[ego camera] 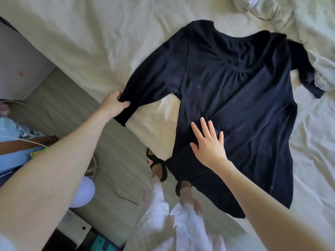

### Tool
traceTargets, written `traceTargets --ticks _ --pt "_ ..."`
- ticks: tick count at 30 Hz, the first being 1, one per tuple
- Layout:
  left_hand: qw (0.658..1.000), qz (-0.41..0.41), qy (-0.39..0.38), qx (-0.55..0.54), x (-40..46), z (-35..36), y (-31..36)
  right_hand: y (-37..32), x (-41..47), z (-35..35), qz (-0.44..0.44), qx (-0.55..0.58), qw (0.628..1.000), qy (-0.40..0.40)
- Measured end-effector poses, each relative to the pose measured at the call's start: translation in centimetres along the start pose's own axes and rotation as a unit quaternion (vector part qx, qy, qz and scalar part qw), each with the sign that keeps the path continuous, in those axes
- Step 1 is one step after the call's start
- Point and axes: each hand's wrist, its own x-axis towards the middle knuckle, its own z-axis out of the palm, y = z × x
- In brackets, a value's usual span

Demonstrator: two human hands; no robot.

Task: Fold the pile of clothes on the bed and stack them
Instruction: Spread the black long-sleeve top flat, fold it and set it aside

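From the head camera, a dark navy long-sleeved top (235,105) lies spread face up on the cream bed sheet (90,42), filling the centre and right of the frame, its neckline toward the top and its hem toward the lower right. The bed's edge runs on a slant from the left middle of the frame down to the lower centre; the top's hem corner hangs just over that edge near the person's feet. Bare sheet lies open across the upper left, and a narrower strip runs down the right edge. A rumpled white duvet (290,15) bunches in the upper right corner, and the top's far sleeve (304,69) lies against its fold at the right.

The near sleeve (145,91) stretches out toward the left middle of the frame, reaching the bed's edge. The left hand (113,104) grips it just above the cuff, fingers and thumb curled round the cloth, the forearm coming in from the lower left. The right hand (208,142) lies flat on the top's waist at lower centre, fingers straight and spread, holding nothing, its forearm entering from the lower right.

Beyond the bed's edge is pale striped flooring (63,105), with black sandals (157,165) on the person's feet just beside the bed, and a pale balloon (85,191) at lower left.
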Motion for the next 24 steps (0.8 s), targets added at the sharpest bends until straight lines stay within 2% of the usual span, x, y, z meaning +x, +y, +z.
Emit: traceTargets --ticks 3,6,8,11,14,17,20,22,24 --pt "0.997 -0.016 -0.061 0.04 -0.9 -0.6 -3.1 0.0 0.1 -0.1 0.005 0.01 1.0 -0.009" --pt "0.994 -0.029 -0.067 0.077 -2.2 -1.6 -5.8 -0.2 0.1 -0.4 0.009 0.014 1.0 -0.023" --pt "0.996 -0.009 -0.039 0.084 -3.5 -2.6 -6.2 -0.3 0.1 -0.7 0.011 0.025 0.999 -0.027" --pt "0.991 0.064 0.033 0.109 -6.1 -3.8 -4.5 -0.6 0.1 -1.5 0.023 0.082 0.996 -0.027" --pt "0.982 0.117 0.069 0.133 -9.4 -3.6 -0.7 -1.2 -0.5 -3.0 0.059 0.232 0.971 -0.001" --pt "0.976 0.165 0.079 0.121 -13.0 -1.5 4.3 -1.0 -2.6 -4.6 0.118 0.441 0.889 0.02" --pt "0.965 0.236 0.071 0.089 -16.6 2.6 9.6 1.0 -5.9 -5.0 0.163 0.626 0.763 -0.017" --pt "0.959 0.275 0.039 0.049 -18.7 6.6 12.8 3.5 -8.3 -4.2 0.192 0.688 0.699 -0.015" --pt "0.955 0.293 -0.043 0.025 -20.7 11.5 15.4 6.8 -10.7 -2.8 0.214 0.714 0.667 -0.001"
